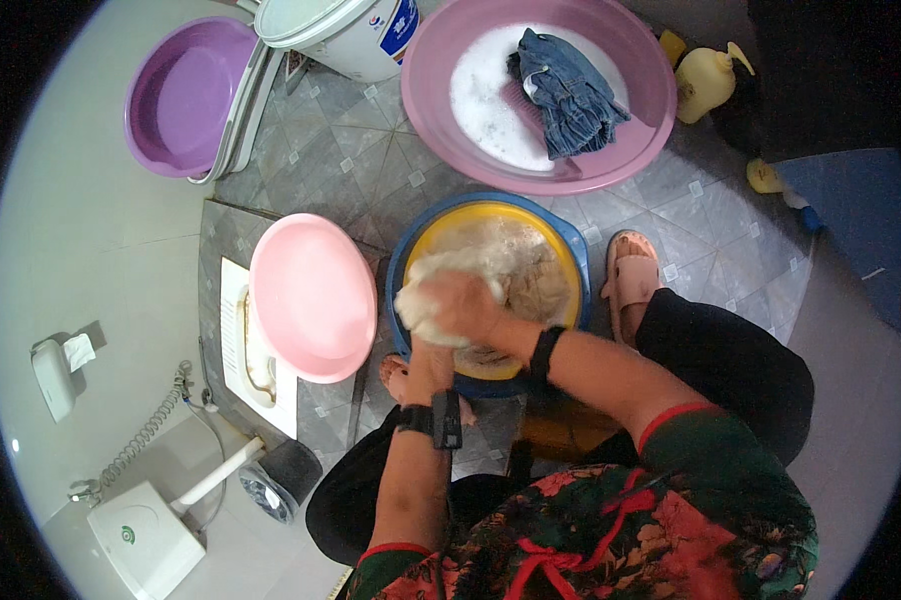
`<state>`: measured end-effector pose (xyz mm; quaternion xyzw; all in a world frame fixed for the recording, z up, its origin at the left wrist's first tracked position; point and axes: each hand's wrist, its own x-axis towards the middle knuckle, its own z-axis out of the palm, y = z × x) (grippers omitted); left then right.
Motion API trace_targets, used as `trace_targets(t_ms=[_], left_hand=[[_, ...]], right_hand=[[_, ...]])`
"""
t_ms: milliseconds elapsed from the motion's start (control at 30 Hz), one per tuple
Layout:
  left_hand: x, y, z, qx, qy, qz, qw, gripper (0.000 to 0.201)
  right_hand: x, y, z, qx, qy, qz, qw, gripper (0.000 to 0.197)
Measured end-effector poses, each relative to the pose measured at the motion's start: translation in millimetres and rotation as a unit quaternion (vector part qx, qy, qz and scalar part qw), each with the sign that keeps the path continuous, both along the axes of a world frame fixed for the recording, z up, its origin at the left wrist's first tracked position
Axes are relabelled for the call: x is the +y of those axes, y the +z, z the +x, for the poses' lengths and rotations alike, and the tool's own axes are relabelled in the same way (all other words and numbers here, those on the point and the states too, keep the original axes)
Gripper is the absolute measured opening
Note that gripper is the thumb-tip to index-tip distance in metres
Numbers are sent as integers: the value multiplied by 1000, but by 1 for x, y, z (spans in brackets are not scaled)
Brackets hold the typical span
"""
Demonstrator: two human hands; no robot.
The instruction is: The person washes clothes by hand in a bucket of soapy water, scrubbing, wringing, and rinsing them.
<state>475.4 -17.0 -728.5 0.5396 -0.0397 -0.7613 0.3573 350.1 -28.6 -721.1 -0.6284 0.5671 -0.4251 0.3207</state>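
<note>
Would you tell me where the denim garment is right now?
In the head view, the denim garment lies in the soapy pink basin at the top, beyond the yellow basin and beside a yellow bottle.

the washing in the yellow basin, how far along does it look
Done: nothing looks finished; the light pink basin and purple basin hold no washed pieces. In hand: both hands, right hand and left hand, squeeze a pale wet cloth over the sudsy yellow basin. Left: a denim garment lies in foam in the big pink basin, apparently unwashed.
</note>
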Motion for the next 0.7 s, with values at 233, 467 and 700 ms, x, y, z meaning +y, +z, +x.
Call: trace_targets(t_ms=[233, 467, 700], left_hand=[[32, -97, 17, 29, -44, -28, 998, 41], [5, 22, -36, 22, 12, 30, 999, 47], [-17, -11, 2, -493, -304, -219, 785, 78]], right_hand=[[19, -51, 20, -24, -94, 20, 995, 19], [-4, -53, -2, 93, -144, 56, 984, 23], [5, -59, -61, 116, -190, 147, 964, 35]])
